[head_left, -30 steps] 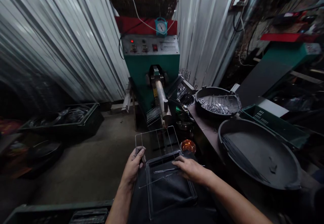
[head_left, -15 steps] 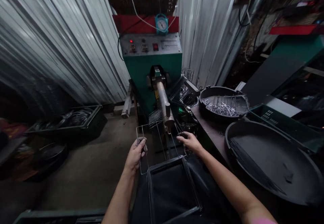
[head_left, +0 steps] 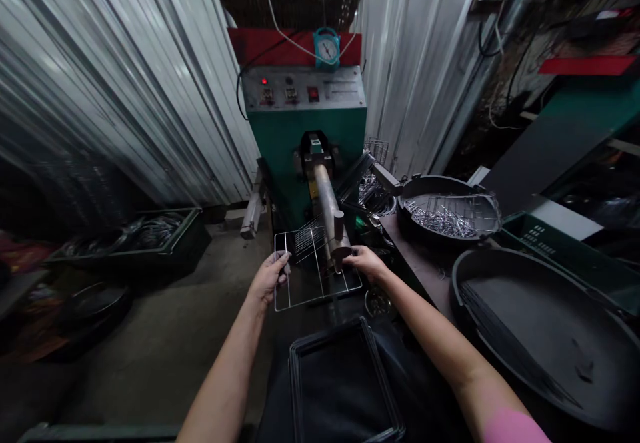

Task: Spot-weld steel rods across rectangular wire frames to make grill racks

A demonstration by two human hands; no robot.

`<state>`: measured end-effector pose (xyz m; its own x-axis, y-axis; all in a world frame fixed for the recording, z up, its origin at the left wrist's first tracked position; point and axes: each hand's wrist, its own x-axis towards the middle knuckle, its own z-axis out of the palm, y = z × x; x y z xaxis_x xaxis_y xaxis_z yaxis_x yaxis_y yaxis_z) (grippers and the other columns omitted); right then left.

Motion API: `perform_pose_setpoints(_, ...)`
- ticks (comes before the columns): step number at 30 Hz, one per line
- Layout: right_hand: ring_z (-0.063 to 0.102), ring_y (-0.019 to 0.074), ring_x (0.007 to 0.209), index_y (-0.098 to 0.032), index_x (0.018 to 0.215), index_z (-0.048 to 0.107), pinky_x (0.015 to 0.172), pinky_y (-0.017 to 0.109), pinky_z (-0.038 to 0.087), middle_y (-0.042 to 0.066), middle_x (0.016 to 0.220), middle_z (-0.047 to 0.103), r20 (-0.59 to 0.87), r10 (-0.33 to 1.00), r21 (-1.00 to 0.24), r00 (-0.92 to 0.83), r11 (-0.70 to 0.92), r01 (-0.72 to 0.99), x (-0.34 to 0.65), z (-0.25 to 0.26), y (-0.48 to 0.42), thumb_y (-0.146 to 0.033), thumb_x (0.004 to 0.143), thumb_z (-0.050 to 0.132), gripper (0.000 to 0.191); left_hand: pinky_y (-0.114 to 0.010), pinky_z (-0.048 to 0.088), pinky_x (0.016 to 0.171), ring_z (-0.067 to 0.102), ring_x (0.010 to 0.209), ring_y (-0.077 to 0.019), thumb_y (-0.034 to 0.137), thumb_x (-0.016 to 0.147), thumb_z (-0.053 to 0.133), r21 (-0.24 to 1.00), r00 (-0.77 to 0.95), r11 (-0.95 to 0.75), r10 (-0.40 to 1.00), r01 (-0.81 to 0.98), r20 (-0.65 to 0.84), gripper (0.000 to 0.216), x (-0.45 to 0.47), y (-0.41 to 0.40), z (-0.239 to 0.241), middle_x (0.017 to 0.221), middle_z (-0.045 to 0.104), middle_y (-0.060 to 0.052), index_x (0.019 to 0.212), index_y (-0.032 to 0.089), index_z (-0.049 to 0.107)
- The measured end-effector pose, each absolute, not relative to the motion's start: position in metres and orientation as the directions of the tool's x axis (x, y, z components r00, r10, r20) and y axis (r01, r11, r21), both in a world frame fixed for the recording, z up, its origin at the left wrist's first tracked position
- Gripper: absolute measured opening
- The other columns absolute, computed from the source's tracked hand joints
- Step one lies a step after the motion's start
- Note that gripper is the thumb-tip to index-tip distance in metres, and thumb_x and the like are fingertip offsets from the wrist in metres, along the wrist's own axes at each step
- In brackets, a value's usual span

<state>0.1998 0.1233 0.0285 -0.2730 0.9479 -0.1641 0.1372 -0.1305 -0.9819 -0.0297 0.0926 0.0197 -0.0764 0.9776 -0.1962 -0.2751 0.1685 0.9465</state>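
Note:
A rectangular wire rack (head_left: 313, 273) is held level under the metal arm (head_left: 327, 206) of a green machine (head_left: 305, 133). My left hand (head_left: 270, 276) is closed on the rack's left edge. My right hand (head_left: 367, 263) is closed on its right side, next to the arm's tip. Bundles of thin wires lie across the rack's far end. Below, near my lap, sits a black rectangular tray (head_left: 345, 383).
On the right, a table carries a large round black pan (head_left: 545, 336) with thin rods, and a smaller pan (head_left: 450, 213) with wire pieces. A small metal bowl (head_left: 377, 303) is beneath my right wrist. Dark crates (head_left: 140, 236) stand on the floor at left beside corrugated walls.
Both hands have lifted the wire rack off the black tray and carried it forward, up under the machine's arm. My right hand shifted from the tray to the rack's right edge.

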Motion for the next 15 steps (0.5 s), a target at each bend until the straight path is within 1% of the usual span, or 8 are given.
perform_pose_setpoints(3, 0.046, 0.0077, 0.048, -0.011, 0.063, 0.058, 0.045, 0.018, 0.033, -0.003, 0.052, 0.054, -0.130, 0.957, -0.981, -0.261, -0.086, 0.175, 0.195, 0.032, 0.132, -0.031, 0.057, 0.064, 0.022, -0.013, 0.020, 0.029, 0.028, 0.027, -0.0010, 0.038, 0.059, 0.065, 0.938, -0.064, 0.173, 0.978, -0.301, -0.201, 0.033, -0.034, 0.101, 0.022, 0.041, 0.043, 0.010, 0.078, 0.017, 0.048)
perform_pose_setpoints(6, 0.043, 0.0074, 0.045, -0.011, 0.059, 0.056, 0.044, 0.018, 0.033, -0.004, 0.048, 0.051, -0.129, 0.961, -0.976, -0.246, -0.080, 0.200, 0.188, 0.038, 0.140, -0.033, 0.058, 0.064, 0.024, -0.013, 0.019, 0.029, 0.027, 0.026, -0.0010, 0.036, 0.060, 0.065, 0.938, -0.060, 0.174, 0.978, -0.300, -0.200, 0.031, -0.039, 0.110, 0.023, 0.040, 0.042, 0.010, 0.077, 0.017, 0.048)
perform_pose_setpoints(10, 0.043, 0.0078, 0.045, -0.011, 0.058, 0.056, 0.045, 0.019, 0.035, -0.003, 0.047, 0.051, -0.132, 0.961, -0.974, -0.243, -0.080, 0.213, 0.182, 0.045, 0.146, -0.033, 0.060, 0.062, 0.022, -0.013, 0.018, 0.028, 0.026, 0.026, -0.0012, 0.034, 0.059, 0.065, 0.934, -0.062, 0.189, 0.974, -0.303, -0.217, 0.031, -0.044, 0.121, 0.023, 0.040, 0.043, 0.010, 0.077, 0.017, 0.047)
perform_pose_setpoints(15, 0.044, 0.0088, 0.046, -0.011, 0.055, 0.056, 0.044, 0.019, 0.034, -0.002, 0.045, 0.051, -0.144, 0.963, -0.966, -0.226, -0.086, 0.246, 0.181, 0.050, 0.147, -0.030, 0.059, 0.063, 0.021, -0.013, 0.018, 0.028, 0.026, 0.025, -0.0012, 0.032, 0.060, 0.065, 0.923, -0.029, 0.200, 0.975, -0.328, -0.222, 0.029, -0.045, 0.124, 0.020, 0.040, 0.042, 0.010, 0.076, 0.016, 0.046)
